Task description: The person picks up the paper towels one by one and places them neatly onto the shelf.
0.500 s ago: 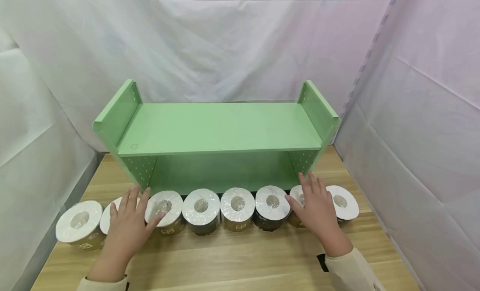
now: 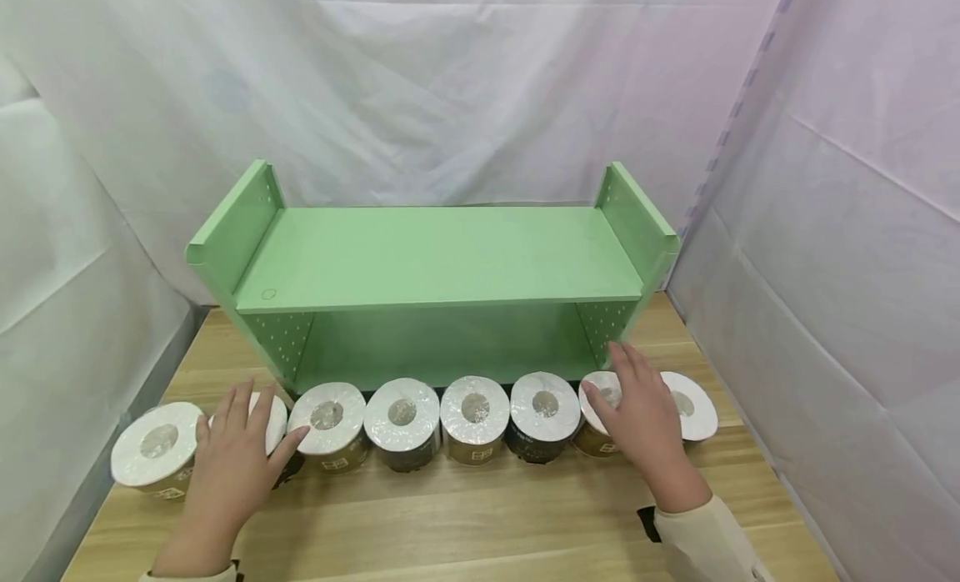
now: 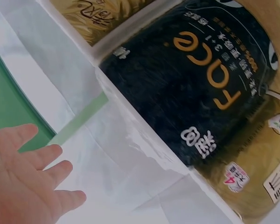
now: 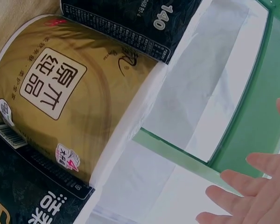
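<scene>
Several plastic-wrapped toilet rolls stand upright in a row, with gold and black wrappers. In the head view my left hand [image 2: 232, 465] is spread over the second roll from the left [image 2: 276, 423], partly hiding it. The left wrist view shows that hand's fingers extended and apart, beside a black roll [image 3: 177, 93] and a gold roll [image 3: 252, 158]. My right hand [image 2: 648, 423] is over the two rightmost rolls, the gold one [image 2: 596, 442] and the end one [image 2: 701, 408]. Its fingers look straight and hold nothing; whether either hand touches a roll, I cannot tell.
Directly behind the row stands a green two-level shelf [image 2: 442, 257] with raised side panels. The rolls are on a wooden table [image 2: 450, 532]. White cloth [image 2: 465, 90] hangs behind, and more cloth [image 2: 840, 232] closes off the right side.
My left hand has shifted left and slightly toward me, uncovering more of the second roll. The right hand has moved a little to the right. The rolls look unmoved.
</scene>
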A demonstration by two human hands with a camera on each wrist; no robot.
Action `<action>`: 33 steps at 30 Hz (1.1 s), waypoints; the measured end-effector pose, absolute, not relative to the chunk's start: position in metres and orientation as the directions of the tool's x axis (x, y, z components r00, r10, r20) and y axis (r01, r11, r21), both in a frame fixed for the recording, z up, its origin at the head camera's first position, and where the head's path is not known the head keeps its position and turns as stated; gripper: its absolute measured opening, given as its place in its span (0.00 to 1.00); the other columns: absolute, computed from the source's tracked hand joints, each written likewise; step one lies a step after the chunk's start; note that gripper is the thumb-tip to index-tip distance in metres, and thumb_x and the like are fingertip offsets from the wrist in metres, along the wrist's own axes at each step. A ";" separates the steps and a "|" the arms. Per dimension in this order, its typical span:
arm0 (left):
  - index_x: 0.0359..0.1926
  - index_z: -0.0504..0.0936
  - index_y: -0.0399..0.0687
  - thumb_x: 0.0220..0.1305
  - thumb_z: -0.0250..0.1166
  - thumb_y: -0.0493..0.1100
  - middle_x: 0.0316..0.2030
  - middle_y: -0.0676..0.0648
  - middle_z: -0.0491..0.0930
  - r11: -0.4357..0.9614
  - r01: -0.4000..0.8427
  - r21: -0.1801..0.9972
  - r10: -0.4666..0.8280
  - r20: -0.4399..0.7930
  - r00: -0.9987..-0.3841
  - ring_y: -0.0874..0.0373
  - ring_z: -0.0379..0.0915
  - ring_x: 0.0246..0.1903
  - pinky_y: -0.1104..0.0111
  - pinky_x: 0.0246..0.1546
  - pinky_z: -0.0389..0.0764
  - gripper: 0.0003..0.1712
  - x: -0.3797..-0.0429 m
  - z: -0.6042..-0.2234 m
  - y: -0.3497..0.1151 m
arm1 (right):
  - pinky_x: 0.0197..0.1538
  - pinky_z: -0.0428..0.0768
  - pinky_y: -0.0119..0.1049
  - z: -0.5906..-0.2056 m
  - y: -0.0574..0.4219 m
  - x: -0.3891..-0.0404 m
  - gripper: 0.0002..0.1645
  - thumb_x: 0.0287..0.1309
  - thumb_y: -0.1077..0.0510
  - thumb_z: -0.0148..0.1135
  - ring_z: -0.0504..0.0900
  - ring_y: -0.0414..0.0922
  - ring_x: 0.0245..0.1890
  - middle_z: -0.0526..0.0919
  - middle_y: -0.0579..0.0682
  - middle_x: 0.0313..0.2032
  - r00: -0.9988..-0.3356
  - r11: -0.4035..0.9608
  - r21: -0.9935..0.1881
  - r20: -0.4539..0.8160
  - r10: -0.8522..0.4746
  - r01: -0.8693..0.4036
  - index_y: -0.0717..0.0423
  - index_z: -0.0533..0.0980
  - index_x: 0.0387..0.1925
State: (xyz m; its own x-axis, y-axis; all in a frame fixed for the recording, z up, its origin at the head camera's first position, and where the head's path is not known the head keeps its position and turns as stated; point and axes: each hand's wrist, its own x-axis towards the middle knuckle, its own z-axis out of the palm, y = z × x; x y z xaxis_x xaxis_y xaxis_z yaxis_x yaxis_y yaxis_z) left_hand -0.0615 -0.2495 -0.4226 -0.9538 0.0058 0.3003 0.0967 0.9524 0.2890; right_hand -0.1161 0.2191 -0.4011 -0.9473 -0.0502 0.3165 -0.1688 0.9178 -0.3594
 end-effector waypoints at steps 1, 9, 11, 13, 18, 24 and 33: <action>0.66 0.62 0.32 0.64 0.60 0.58 0.65 0.25 0.55 0.954 0.095 0.286 0.003 0.305 -0.952 0.27 0.48 0.65 0.29 0.59 0.46 0.42 -0.061 -0.423 -0.251 | 0.58 0.65 0.66 -0.401 0.220 -0.116 0.42 0.59 0.46 0.61 0.62 0.65 0.65 0.64 0.67 0.65 -0.945 0.915 -0.366 0.325 -0.046 -0.170 0.63 0.62 0.68; 0.65 0.61 0.29 0.67 0.58 0.57 0.64 0.23 0.54 0.952 0.054 0.300 -0.041 0.301 -0.953 0.26 0.47 0.65 0.28 0.58 0.45 0.40 -0.058 -0.425 -0.266 | 0.55 0.66 0.69 -0.391 0.228 -0.117 0.42 0.61 0.45 0.60 0.63 0.67 0.64 0.63 0.67 0.66 -0.947 0.903 -0.408 0.321 0.006 -0.132 0.61 0.60 0.69; 0.65 0.61 0.29 0.67 0.57 0.57 0.64 0.23 0.54 0.953 0.041 0.299 -0.055 0.306 -0.950 0.26 0.46 0.65 0.28 0.58 0.45 0.40 -0.058 -0.424 -0.270 | 0.55 0.66 0.68 -0.387 0.232 -0.118 0.42 0.60 0.46 0.60 0.63 0.67 0.64 0.64 0.68 0.66 -0.943 0.896 -0.425 0.333 0.023 -0.128 0.62 0.60 0.69; 0.65 0.60 0.28 0.67 0.57 0.57 0.64 0.22 0.54 0.954 0.026 0.299 -0.070 0.304 -0.950 0.26 0.46 0.65 0.28 0.58 0.45 0.40 -0.057 -0.423 -0.276 | 0.56 0.66 0.68 -0.382 0.235 -0.119 0.41 0.60 0.47 0.60 0.63 0.67 0.64 0.65 0.68 0.65 -0.937 0.886 -0.445 0.348 0.040 -0.128 0.63 0.61 0.68; 0.64 0.60 0.27 0.69 0.54 0.59 0.64 0.21 0.52 0.955 -0.031 0.295 -0.121 0.290 -0.949 0.25 0.43 0.66 0.28 0.57 0.45 0.40 -0.054 -0.418 -0.294 | 0.59 0.64 0.67 -0.366 0.243 -0.121 0.40 0.63 0.47 0.56 0.62 0.67 0.64 0.64 0.68 0.65 -0.923 0.872 -0.473 0.377 0.073 -0.124 0.64 0.60 0.69; 0.65 0.56 0.26 0.69 0.52 0.60 0.65 0.19 0.48 0.960 -0.088 0.267 -0.160 0.263 -0.952 0.23 0.40 0.66 0.28 0.57 0.45 0.42 -0.049 -0.415 -0.315 | 0.64 0.59 0.63 -0.346 0.253 -0.127 0.38 0.65 0.49 0.53 0.60 0.66 0.66 0.63 0.67 0.67 -0.897 0.847 -0.503 0.434 0.079 -0.169 0.63 0.58 0.70; 0.68 0.49 0.24 0.70 0.51 0.60 0.63 0.16 0.46 0.947 -0.147 0.285 -0.213 0.215 -0.953 0.21 0.39 0.65 0.31 0.57 0.47 0.46 -0.045 -0.421 -0.338 | 0.65 0.59 0.63 -0.327 0.263 -0.136 0.37 0.65 0.50 0.53 0.60 0.64 0.67 0.63 0.65 0.67 -0.874 0.830 -0.531 0.471 0.122 -0.171 0.61 0.58 0.71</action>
